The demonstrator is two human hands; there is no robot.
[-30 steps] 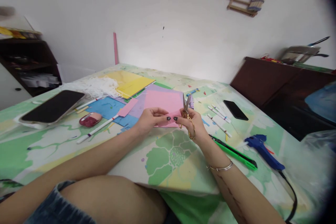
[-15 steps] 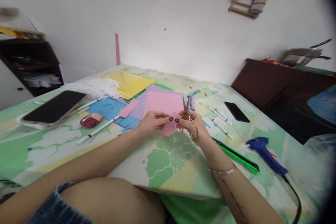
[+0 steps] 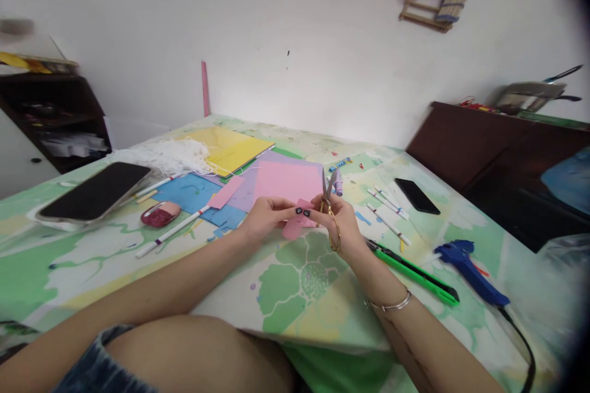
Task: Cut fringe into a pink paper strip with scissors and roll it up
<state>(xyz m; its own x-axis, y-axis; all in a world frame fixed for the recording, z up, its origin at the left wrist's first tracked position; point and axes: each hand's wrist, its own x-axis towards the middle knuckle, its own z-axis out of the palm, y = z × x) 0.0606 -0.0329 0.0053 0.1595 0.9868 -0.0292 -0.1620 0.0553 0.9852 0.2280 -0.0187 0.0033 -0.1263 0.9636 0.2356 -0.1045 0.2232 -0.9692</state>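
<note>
Between my two hands is a small strip of pink paper [image 3: 292, 231], held over the near part of the table. My left hand [image 3: 270, 215] pinches its left side, thumb on top. My right hand [image 3: 343, 221] has its thumb on the same strip, close to the left thumb. Gold-handled scissors [image 3: 329, 187] hang in the right hand, blades parted and pointing away from me, handle loops against the palm. Behind the hands lies a larger pink sheet [image 3: 288, 181] on a purple sheet [image 3: 243, 193]. The fingers beneath the strip are mostly hidden.
Right of my hands lie a green box cutter [image 3: 417, 273], a blue glue gun [image 3: 474, 273], white pens [image 3: 389, 224] and a black phone [image 3: 417, 195]. On the left are another phone [image 3: 96, 190], a red mouse [image 3: 160, 214], white string [image 3: 168, 156], blue paper [image 3: 188, 193] and a yellow folder [image 3: 239, 150].
The pink strip has tilted slightly and its lower end looks more curled. Both thumbs have shifted a little left. The scissors stay in the right hand, turned slightly.
</note>
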